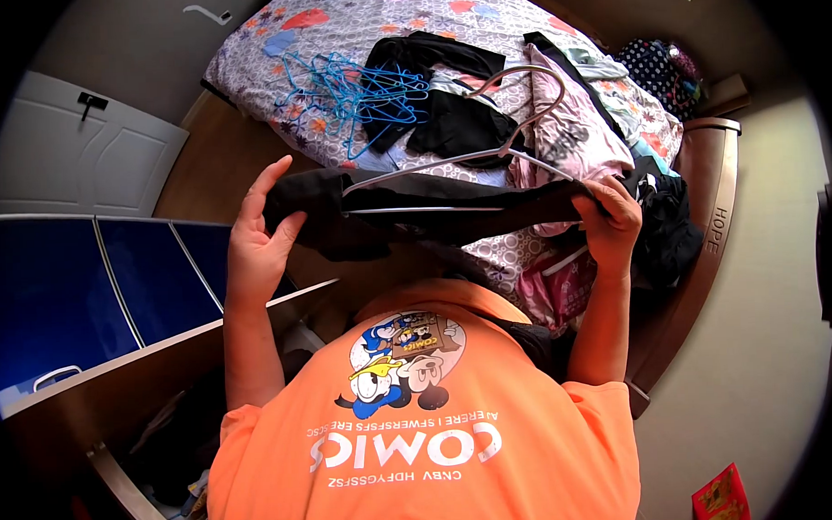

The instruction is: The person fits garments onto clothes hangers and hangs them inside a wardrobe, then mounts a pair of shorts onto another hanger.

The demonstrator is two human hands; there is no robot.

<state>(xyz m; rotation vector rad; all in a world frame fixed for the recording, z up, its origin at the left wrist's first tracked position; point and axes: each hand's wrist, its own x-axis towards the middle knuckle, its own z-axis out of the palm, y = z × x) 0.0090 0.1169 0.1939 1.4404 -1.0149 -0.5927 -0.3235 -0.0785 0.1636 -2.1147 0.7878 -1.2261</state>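
A black garment (318, 222) is stretched between my hands in front of my chest, with a pale clothes hanger (458, 159) inside its opening. The hanger's hook stands up toward the bed. My left hand (261, 233) is at the garment's left end, thumb and fingers spread apart around the fabric edge. At the other end, my right hand (612, 218) pinches the black cloth beside the hanger's tip. Part of the hanger's lower bar shows across the opening; its ends are hidden by cloth.
Ahead, the bed (231, 74) carries tangled blue hangers (351, 93), black clothes (461, 116) and a pink garment (567, 117). The wooden headboard (708, 231) stands at right. Near my left side are a blue-panelled wardrobe (51, 291) and, beyond it, a white door (87, 152).
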